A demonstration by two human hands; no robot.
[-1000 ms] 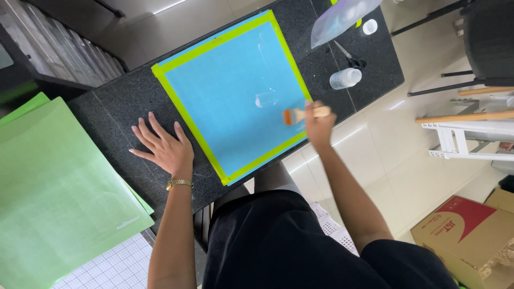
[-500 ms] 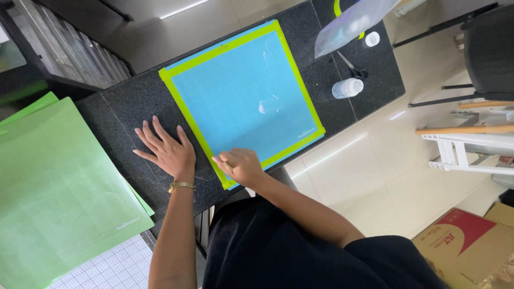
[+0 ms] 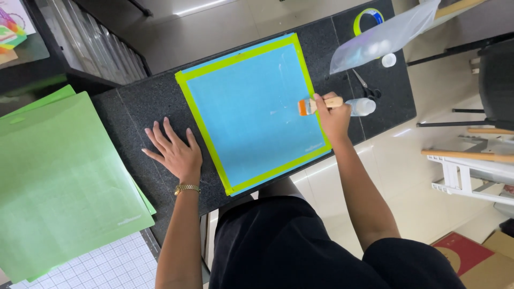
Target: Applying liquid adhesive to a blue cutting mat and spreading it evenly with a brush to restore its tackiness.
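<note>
Dark speckled tabletop [image 3: 160, 101] over a pale tiled floor, seen from your head cam, with green sheets [image 3: 59, 182] stacked off to the left. Your left hand [image 3: 174, 152] is spread flat on the stone just beside the blue mat [image 3: 251, 107] with its lime border, fingers apart, holding nothing. Your right hand [image 3: 333, 115] is closed around a wooden-handled brush [image 3: 313, 105], bristles on the mat's right side. Looks like you're mid brushing; the next stroke needs steady, even pressure. Small bottle [image 3: 361, 107] and scissors [image 3: 367, 88] sit just beyond.
</note>
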